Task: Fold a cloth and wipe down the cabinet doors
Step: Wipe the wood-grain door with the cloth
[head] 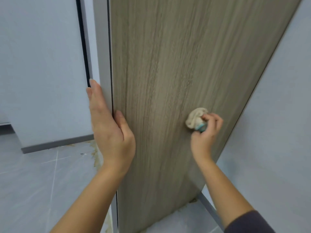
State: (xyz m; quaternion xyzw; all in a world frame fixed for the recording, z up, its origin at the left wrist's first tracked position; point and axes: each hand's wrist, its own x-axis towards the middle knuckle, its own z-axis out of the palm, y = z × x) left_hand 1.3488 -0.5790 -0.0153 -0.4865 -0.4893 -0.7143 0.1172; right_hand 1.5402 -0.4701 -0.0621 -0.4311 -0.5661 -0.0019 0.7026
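Beige cloth [194, 117], bunched into a wad with a teal patch showing, is pinched in the curled fingers [212, 118] of the right hand [207, 133] and pressed against the tall wood-grain cabinet door [168, 64], at about 4 o'clock from the picture's middle. At 8 o'clock the left hand [109, 128] straddles the door's grey edge [104, 47], fingers straight along it and thumb laid on the wood face, holding the door.

The cloth looks wadded rather than neatly folded. Wiping seems to be underway low on this face, though no damp trail shows how much is covered. The stretch toward 12 o'clock and the pale grey cabinet front [42, 64] at 9 o'clock probably remain.

Open wood lies at 12 and 6 o'clock of the cloth. The door's slanting far edge is near at 3 o'clock, against a grey panel [277, 115]. The stained grey tile floor [42, 174] lies below.
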